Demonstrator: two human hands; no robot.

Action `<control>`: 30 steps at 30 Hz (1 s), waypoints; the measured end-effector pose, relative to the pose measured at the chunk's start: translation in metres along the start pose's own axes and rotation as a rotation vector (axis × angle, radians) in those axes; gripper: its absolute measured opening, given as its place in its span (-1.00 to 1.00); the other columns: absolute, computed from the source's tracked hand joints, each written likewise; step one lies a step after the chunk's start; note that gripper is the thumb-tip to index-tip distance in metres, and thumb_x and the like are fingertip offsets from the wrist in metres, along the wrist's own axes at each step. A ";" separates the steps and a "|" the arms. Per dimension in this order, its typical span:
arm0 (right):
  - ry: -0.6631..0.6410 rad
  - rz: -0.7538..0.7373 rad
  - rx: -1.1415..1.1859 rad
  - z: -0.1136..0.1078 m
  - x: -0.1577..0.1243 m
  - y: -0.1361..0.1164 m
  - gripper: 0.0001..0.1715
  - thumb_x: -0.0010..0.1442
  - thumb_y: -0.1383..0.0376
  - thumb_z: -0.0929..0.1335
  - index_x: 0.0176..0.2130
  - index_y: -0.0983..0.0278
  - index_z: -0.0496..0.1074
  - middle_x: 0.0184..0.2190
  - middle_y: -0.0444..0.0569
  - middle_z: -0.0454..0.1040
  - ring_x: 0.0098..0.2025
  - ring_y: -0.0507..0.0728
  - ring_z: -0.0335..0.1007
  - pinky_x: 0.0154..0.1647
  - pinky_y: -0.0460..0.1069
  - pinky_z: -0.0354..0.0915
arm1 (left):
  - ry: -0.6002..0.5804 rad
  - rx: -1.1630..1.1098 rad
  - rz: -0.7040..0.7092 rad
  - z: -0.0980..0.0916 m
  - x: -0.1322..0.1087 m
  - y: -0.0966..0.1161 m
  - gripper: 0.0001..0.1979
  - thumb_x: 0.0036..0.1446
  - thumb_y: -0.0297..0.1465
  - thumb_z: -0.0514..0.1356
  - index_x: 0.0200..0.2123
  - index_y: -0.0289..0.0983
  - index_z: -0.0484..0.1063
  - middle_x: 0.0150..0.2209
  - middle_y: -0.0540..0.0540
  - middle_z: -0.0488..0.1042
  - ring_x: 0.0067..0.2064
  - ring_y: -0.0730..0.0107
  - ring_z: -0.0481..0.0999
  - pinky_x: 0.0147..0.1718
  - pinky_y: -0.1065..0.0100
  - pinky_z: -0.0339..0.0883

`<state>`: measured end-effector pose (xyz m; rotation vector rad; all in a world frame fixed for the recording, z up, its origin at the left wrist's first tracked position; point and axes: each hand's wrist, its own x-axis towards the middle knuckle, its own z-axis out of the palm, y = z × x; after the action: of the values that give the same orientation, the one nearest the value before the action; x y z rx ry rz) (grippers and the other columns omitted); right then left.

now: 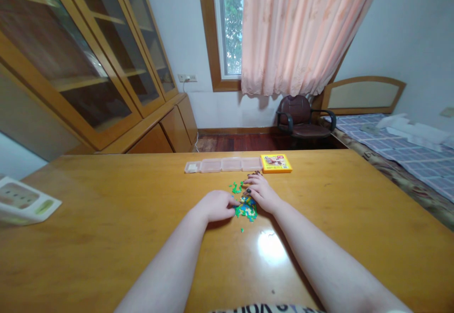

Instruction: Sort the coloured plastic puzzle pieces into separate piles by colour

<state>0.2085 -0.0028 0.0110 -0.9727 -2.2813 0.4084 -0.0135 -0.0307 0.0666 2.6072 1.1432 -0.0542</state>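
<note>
Head view. Table [106,251]: pile of small coloured pieces [247,212] lies about midway between left and right edges, nearer the far edge. Left hand [217,205] at the pile's left side, fingers bent down to it; whether a piece is pinched, cannot tell. Right hand [266,195] at the pile's upper right, fingers somewhat parted over the pieces; hold, if any, cannot tell.

Loose green pieces [236,189] sit between pile and far edge. Clear trays [211,165] in a row along the far edge, yellow box [276,163] at the row's right end. White box [39,206] by the table's left edge.

Risks (judged): a sideways brush of the fingers could merge the loose greens with the pile or scatter pieces; a knock could push the trays, probably light, towards the far edge.

Count: hands 2; clear trays 4; yellow box 1; white box 1; lone green piece [242,230] on the near side of the pile, 1. Pile and loose greens: too small and overlapped to count.
</note>
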 end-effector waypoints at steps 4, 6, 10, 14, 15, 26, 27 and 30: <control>-0.001 -0.006 0.005 0.001 0.000 0.002 -0.58 0.30 0.18 0.15 -0.21 0.17 0.55 -0.08 -0.03 0.48 0.12 0.25 0.15 0.19 0.28 -0.03 | -0.014 0.008 -0.064 0.003 0.001 -0.003 -0.58 0.01 -0.29 0.09 -0.01 0.06 0.42 -0.21 0.02 0.57 -0.21 0.23 0.52 -0.27 0.36 0.31; 0.003 -0.011 0.007 0.001 0.000 0.002 -0.58 0.30 0.18 0.15 -0.21 0.17 0.55 -0.08 -0.03 0.49 0.12 0.25 0.16 0.18 0.29 -0.02 | -0.016 0.011 -0.101 0.004 0.002 -0.005 -0.52 0.01 -0.29 0.10 0.05 0.06 0.37 -0.14 0.02 0.56 -0.16 0.21 0.52 -0.22 0.34 0.32; 0.015 -0.018 0.012 0.001 0.000 0.003 -0.58 0.30 0.18 0.15 -0.22 0.17 0.55 -0.09 -0.03 0.49 0.11 0.25 0.17 0.18 0.30 -0.01 | -0.007 0.005 -0.177 0.004 0.004 -0.006 -0.48 0.02 -0.28 0.09 0.12 0.03 0.29 -0.08 0.00 0.53 -0.13 0.19 0.52 -0.18 0.30 0.34; 0.012 -0.006 0.006 0.001 0.000 0.003 -0.59 0.30 0.19 0.15 -0.24 0.16 0.55 -0.08 -0.04 0.49 0.12 0.25 0.17 0.19 0.31 -0.04 | 0.106 0.037 -0.190 -0.001 0.003 -0.004 -0.55 0.05 -0.36 0.04 0.04 -0.03 0.39 -0.09 -0.02 0.53 -0.12 0.22 0.51 -0.16 0.31 0.32; 0.010 -0.002 0.006 0.001 0.000 0.002 -0.59 0.30 0.19 0.15 -0.23 0.15 0.55 -0.08 -0.05 0.49 0.12 0.25 0.17 0.19 0.31 -0.04 | 0.115 0.046 -0.178 -0.002 0.003 -0.004 -0.59 0.05 -0.37 0.04 -0.03 -0.04 0.45 -0.12 -0.02 0.54 -0.14 0.23 0.51 -0.17 0.32 0.32; 0.015 -0.004 0.004 0.001 0.001 -0.001 -0.59 0.30 0.19 0.16 -0.24 0.16 0.55 -0.09 -0.03 0.50 0.11 0.24 0.17 0.18 0.29 0.00 | 0.035 0.051 -0.192 0.005 0.003 -0.006 -0.57 0.03 -0.29 0.09 0.02 0.01 0.41 -0.12 -0.02 0.55 -0.15 0.18 0.52 -0.19 0.30 0.34; 0.016 -0.003 0.004 0.001 0.001 0.000 -0.59 0.30 0.19 0.16 -0.24 0.17 0.55 -0.09 -0.02 0.50 0.11 0.24 0.17 0.18 0.29 0.00 | 0.036 0.052 -0.201 0.007 0.004 -0.005 -0.54 0.03 -0.28 0.09 0.05 0.01 0.38 -0.11 -0.03 0.55 -0.14 0.16 0.52 -0.19 0.28 0.35; 0.017 -0.004 0.001 0.001 0.001 0.001 -0.60 0.29 0.19 0.17 -0.23 0.18 0.55 -0.10 -0.02 0.50 0.11 0.24 0.18 0.18 0.29 0.01 | 0.040 0.058 -0.231 0.011 0.009 -0.003 -0.51 0.05 -0.29 0.08 0.10 0.00 0.32 -0.11 -0.07 0.54 -0.13 0.12 0.53 -0.18 0.23 0.36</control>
<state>0.2078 -0.0012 0.0098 -0.9670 -2.2676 0.3984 -0.0086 -0.0257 0.0545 2.5222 1.4731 -0.0855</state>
